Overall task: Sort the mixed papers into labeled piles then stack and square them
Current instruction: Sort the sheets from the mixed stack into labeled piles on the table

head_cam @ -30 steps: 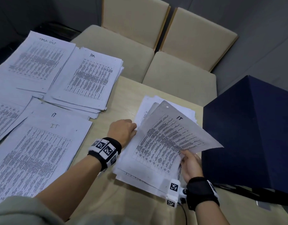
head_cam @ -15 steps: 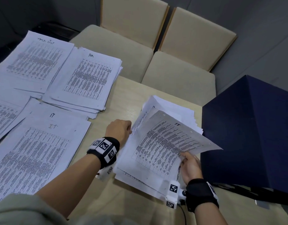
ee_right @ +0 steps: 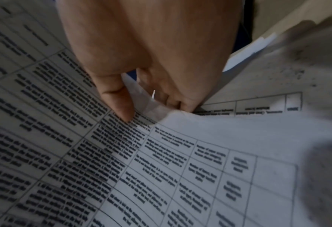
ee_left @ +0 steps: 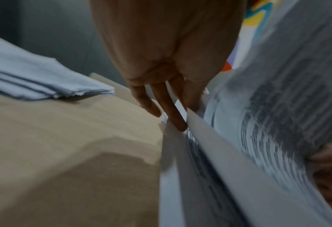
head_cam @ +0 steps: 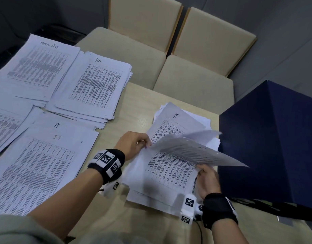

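On the light wooden bench (head_cam: 134, 110), beside a dark blue box (head_cam: 275, 138), a loose pile of mixed white printed sheets (head_cam: 162, 175) is being leafed through. A lifted white sheet marked "IT" (head_cam: 195, 152) is held raised and bent over the pile. Its near edge is pinched by the right hand (head_cam: 209, 180), thumb on top and fingers (ee_right: 172, 98) curled beneath. The left hand (head_cam: 132, 144) is set at the pile's left edge, fingers (ee_left: 170, 107) slipped between sheets and curled round the lifted sheet's corner. Under the lifted sheet a printed table is exposed; further back in the pile another sheet headed "IT" (head_cam: 172, 124) is seen.

Sorted stacks are laid to the left, partly overlapping: a stack headed "IT" (head_cam: 37, 166) nearest, a stack headed "HA" (head_cam: 93, 88) behind it, and a stack headed "TASK LIST" (head_cam: 35, 67) at far left. Two beige cushioned chairs (head_cam: 195, 55) are placed behind the bench.
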Action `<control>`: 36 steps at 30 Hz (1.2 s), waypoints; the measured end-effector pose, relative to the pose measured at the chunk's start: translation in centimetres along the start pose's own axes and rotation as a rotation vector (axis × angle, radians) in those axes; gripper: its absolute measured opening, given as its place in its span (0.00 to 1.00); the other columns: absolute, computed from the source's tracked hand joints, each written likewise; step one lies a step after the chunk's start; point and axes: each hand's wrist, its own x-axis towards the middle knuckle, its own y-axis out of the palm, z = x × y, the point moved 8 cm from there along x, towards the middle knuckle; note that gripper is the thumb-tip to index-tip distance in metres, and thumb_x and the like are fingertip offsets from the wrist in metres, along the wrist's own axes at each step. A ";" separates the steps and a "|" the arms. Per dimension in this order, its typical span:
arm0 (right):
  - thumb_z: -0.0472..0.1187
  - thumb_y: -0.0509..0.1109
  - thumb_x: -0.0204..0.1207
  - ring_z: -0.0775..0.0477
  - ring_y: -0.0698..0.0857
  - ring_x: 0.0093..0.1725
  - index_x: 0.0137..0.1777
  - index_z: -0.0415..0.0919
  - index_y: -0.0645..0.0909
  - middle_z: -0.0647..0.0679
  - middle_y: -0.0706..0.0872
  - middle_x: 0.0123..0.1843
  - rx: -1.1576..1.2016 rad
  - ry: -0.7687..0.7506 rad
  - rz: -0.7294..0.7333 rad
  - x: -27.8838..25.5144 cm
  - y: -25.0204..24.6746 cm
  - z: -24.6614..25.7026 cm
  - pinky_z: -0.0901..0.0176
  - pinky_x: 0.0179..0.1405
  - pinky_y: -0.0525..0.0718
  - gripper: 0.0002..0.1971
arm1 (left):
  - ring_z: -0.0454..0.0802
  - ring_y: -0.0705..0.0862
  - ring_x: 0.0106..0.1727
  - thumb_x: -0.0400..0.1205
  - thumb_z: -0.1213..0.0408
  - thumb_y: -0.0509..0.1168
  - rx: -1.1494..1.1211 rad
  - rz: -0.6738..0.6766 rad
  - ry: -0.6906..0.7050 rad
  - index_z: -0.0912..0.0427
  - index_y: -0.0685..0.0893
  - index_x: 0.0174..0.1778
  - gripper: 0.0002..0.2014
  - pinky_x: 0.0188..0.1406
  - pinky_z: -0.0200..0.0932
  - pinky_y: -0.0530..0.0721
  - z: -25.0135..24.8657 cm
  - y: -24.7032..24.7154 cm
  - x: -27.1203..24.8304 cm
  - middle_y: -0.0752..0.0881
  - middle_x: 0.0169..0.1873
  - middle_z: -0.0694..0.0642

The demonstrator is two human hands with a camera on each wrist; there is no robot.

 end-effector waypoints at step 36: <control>0.23 0.63 0.76 0.43 0.89 0.43 0.51 0.36 0.81 0.41 0.90 0.42 -0.053 -0.162 -0.048 -3.3 -2.0 3.1 0.55 0.37 0.85 0.10 | 0.48 0.83 0.61 0.79 0.81 0.57 -0.171 0.487 -0.118 0.53 0.78 0.64 0.23 0.61 0.46 0.82 -4.4 5.3 -1.0 0.84 0.59 0.48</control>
